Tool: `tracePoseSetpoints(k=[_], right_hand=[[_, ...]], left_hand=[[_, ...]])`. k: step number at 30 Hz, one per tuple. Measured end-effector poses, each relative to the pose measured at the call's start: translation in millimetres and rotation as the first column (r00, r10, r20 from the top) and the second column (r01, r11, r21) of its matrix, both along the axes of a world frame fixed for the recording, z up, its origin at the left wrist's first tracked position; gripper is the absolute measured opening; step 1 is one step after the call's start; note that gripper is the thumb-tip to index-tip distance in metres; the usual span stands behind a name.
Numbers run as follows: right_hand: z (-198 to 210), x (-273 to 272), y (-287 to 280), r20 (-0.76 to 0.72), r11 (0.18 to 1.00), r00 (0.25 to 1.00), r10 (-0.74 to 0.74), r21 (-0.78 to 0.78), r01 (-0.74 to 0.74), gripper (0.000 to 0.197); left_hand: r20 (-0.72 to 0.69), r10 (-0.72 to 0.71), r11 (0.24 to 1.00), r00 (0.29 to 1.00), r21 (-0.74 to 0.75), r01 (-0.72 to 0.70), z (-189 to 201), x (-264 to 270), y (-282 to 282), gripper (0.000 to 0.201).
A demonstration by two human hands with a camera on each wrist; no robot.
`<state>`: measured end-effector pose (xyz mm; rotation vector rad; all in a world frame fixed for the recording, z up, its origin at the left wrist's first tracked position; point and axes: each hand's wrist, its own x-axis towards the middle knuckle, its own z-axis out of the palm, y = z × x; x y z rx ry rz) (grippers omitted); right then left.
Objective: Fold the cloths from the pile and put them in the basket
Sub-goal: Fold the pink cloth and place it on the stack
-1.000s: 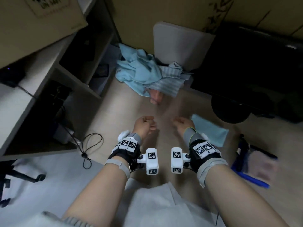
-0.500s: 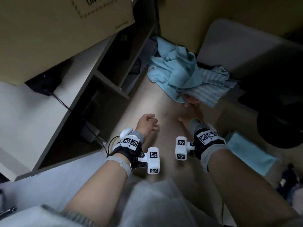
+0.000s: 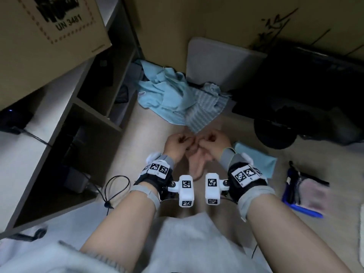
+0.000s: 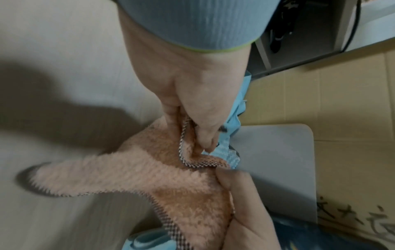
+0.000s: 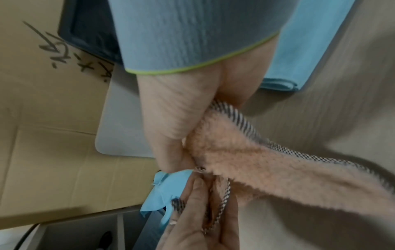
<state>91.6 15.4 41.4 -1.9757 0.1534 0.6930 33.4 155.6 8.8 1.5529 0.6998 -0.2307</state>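
Observation:
A fluffy pink cloth [image 3: 197,166] with a checkered hem hangs between my two hands above the floor. My left hand [image 3: 178,139] pinches its top edge, thumb on the hem [image 4: 183,135]. My right hand [image 3: 213,138] grips the same edge right beside it, and the cloth [image 5: 267,165] trails away below. The two hands almost touch. The pile [image 3: 173,99] of light blue and striped cloths lies just beyond them against a cardboard wall. A blue basket [image 3: 304,210] with a pink cloth in it sits at the far right, blurred.
A folded light blue cloth [image 3: 256,160] lies on the floor right of my right hand. An open shelf unit [image 3: 94,115] with cables stands at the left. A grey board [image 3: 222,64] leans behind the pile. Dark bags [image 3: 307,103] fill the back right.
My right hand reached forward to the pile and came back with the pink cloth. My left hand has joined it, and both now hold the cloth's edge close together.

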Motion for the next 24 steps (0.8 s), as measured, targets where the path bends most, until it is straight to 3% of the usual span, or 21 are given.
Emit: tracePoseSetpoints(k=[3, 6, 7, 9, 11, 13, 15, 16, 19, 24], right_hand=[[10.2, -13.3, -19.8, 0.033, 0.999, 0.999, -0.023, 0.049, 0.022, 0.022], [11.5, -23.5, -37.6, 0.059, 0.998, 0.997, -0.048, 0.044, 0.045, 0.026], [9.3, -24.8, -39.8, 0.068, 0.998, 0.996, -0.063, 0.022, 0.061, 0.026], [12.3, -32.0, -50.2, 0.089, 0.996, 0.992, -0.087, 0.040, 0.084, 0.025], [14.2, -34.6, -58.4, 0.123, 0.995, 0.988, -0.097, 0.036, 0.093, 0.013], [18.8, -38.1, -67.7, 0.156, 0.989, 0.976, -0.149, 0.004, 0.150, 0.009], [21.6, -44.0, -76.0, 0.178, 0.978, 0.965, -0.194, -0.037, 0.204, 0.014], [22.0, -48.2, -78.3, 0.183, 0.976, 0.964, -0.194, -0.063, 0.208, 0.016], [23.7, -61.9, -81.7, 0.197, 0.980, 0.966, -0.168, -0.076, 0.186, 0.013], [19.5, -73.7, -92.5, 0.230, 0.983, 0.960, -0.156, -0.061, 0.175, 0.016]], left_hand=[[0.016, 0.023, 0.999, 1.000, 0.031, -0.023, 8.4, -11.7, -15.6, 0.017], [-0.017, -0.041, 0.999, 0.999, -0.012, 0.041, 30.2, -21.8, -27.3, 0.031], [-0.025, -0.081, 0.996, 0.996, 0.033, 0.081, 31.1, -23.9, -27.1, 0.033], [-0.022, -0.115, 0.955, 0.993, 0.272, 0.116, 37.4, -32.8, -29.8, 0.032], [0.004, 0.012, 0.851, 1.000, 0.525, -0.012, 49.1, -37.7, -29.5, 0.022], [0.093, 0.129, 0.801, 0.987, 0.577, -0.159, 62.9, -43.4, -28.3, 0.021], [0.148, 0.179, 0.791, 0.973, 0.566, -0.232, 70.7, -49.6, -29.5, 0.037], [0.172, 0.219, 0.822, 0.960, 0.498, -0.277, 73.6, -53.3, -30.8, 0.037], [0.199, 0.377, 0.869, 0.905, 0.262, -0.420, 74.8, -64.2, -35.4, 0.031], [0.210, 0.477, 0.853, 0.854, 0.122, -0.507, 73.1, -66.3, -30.6, 0.010]])
